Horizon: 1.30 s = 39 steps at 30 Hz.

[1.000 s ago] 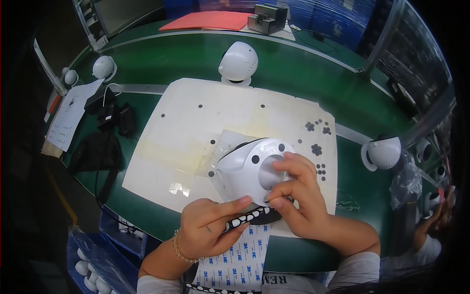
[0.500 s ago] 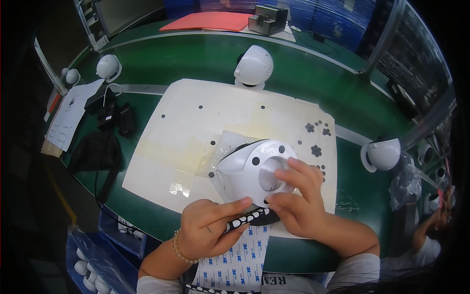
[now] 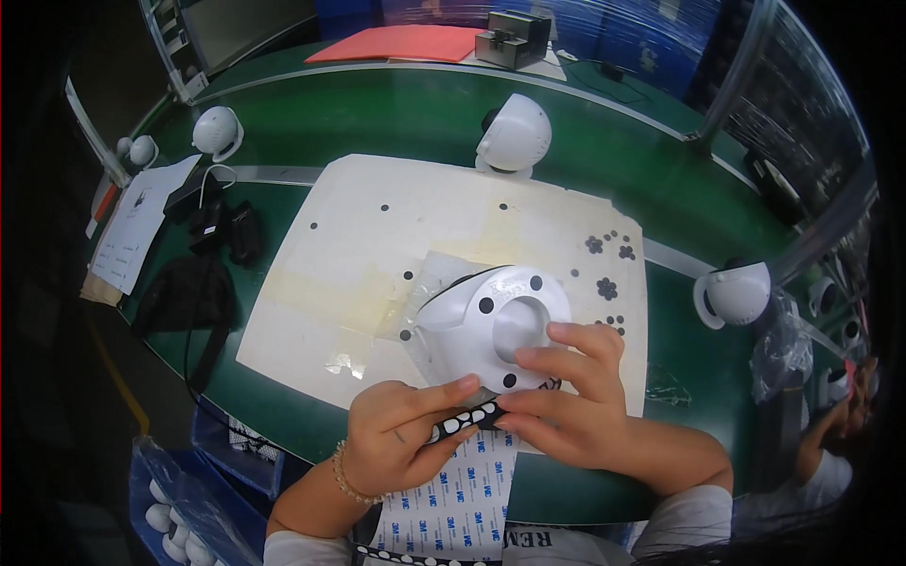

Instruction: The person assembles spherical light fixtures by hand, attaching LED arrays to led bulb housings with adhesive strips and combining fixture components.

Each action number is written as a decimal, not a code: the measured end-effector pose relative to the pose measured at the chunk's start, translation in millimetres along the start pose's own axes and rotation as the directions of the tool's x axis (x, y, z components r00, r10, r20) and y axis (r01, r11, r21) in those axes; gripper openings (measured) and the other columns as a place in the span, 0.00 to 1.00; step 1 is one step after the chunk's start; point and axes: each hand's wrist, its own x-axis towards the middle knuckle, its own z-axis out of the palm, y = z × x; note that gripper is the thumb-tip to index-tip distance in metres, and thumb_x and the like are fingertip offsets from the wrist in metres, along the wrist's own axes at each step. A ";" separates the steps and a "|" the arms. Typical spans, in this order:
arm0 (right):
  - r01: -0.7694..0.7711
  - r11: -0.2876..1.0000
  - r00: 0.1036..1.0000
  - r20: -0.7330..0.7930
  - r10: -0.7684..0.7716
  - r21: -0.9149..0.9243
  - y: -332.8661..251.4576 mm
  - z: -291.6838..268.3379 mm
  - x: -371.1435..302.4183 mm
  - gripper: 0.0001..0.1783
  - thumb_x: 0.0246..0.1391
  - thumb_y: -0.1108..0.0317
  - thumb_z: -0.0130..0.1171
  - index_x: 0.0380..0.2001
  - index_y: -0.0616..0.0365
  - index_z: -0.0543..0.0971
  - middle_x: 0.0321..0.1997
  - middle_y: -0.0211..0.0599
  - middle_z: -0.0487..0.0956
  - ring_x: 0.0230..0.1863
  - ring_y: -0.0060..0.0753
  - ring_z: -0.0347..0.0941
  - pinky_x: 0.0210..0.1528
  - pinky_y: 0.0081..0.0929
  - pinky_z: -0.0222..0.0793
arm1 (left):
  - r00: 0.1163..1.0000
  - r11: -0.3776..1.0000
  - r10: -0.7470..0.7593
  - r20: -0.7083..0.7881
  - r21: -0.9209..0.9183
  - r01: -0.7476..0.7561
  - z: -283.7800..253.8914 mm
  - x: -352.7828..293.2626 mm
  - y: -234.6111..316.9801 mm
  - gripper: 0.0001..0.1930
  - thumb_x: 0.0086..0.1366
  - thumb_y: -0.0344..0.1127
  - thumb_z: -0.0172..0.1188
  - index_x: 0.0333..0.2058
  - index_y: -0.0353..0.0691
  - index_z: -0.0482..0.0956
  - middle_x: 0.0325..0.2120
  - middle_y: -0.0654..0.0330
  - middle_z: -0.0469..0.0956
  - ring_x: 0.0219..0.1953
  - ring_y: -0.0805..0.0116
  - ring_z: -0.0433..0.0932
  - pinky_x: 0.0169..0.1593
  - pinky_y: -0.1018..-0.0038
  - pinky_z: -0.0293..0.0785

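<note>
A white camera housing (image 3: 453, 328) lies on its side on a clear plastic bag (image 3: 415, 307), its ring-shaped base turned up toward me. Black round pads sit on the rim, three of them in sight. My left hand (image 3: 401, 436) grips a black adhesive strip (image 3: 458, 423) with white round holes, its index fingertip at the lower edge of the base. From it hangs printed backing paper (image 3: 448, 505). My right hand (image 3: 571, 406) pinches the strip's right end between thumb and a finger, while its other fingers reach over the base opening. What lies between those fingertips is hidden.
Beneath the work is a cream board (image 3: 321, 274) with scattered black dots. Similar white cameras stand at the back (image 3: 517, 137), left (image 3: 217, 130) and right (image 3: 734, 294). Black adapters (image 3: 209, 226) and a paper sheet (image 3: 142, 222) lie left. A blue bin (image 3: 203, 491) stands lower left.
My right hand has come down from the base rim to the strip. A black pad now shows on the lower rim, where my right thumb was. The camera at the back appears slightly turned.
</note>
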 end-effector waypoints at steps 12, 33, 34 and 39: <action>-0.345 0.918 0.938 0.045 0.343 0.197 26.0 -16.6 -9.4 0.03 0.51 0.69 0.52 0.30 0.55 0.72 0.55 0.44 0.63 0.59 0.50 0.52 0.59 0.42 0.44 | 1.000 1.000 -0.027 0.001 0.010 0.027 4.1 -0.6 3.4 0.10 0.40 0.26 0.65 0.25 0.34 0.78 0.39 0.59 0.78 0.17 0.71 0.70 0.21 0.78 0.62; -0.167 0.981 0.985 -0.021 0.170 0.100 47.1 -12.0 -19.9 0.05 0.48 0.67 0.56 0.30 0.52 0.74 0.53 0.40 0.67 0.57 0.48 0.56 0.57 0.40 0.47 | 1.000 0.999 -0.011 0.003 0.034 0.011 9.4 1.6 5.8 0.12 0.39 0.26 0.65 0.27 0.32 0.78 0.37 0.58 0.78 0.16 0.72 0.70 0.20 0.79 0.63; -0.056 0.998 0.997 -0.047 0.057 0.022 51.6 -11.3 -22.4 0.06 0.46 0.66 0.58 0.30 0.50 0.74 0.52 0.38 0.68 0.57 0.46 0.57 0.55 0.39 0.48 | 1.000 0.999 -0.014 0.006 0.036 0.013 9.7 2.3 6.2 0.12 0.39 0.26 0.65 0.27 0.32 0.78 0.37 0.58 0.78 0.16 0.72 0.70 0.20 0.78 0.63; 0.246 0.919 0.960 -0.050 -0.274 -0.307 62.8 -17.7 -25.2 0.11 0.43 0.61 0.59 0.33 0.47 0.75 0.50 0.34 0.71 0.54 0.40 0.62 0.51 0.38 0.51 | 1.000 0.999 -0.002 -0.002 0.033 0.002 11.3 0.6 5.2 0.11 0.39 0.25 0.65 0.26 0.32 0.78 0.37 0.58 0.78 0.17 0.71 0.71 0.20 0.78 0.63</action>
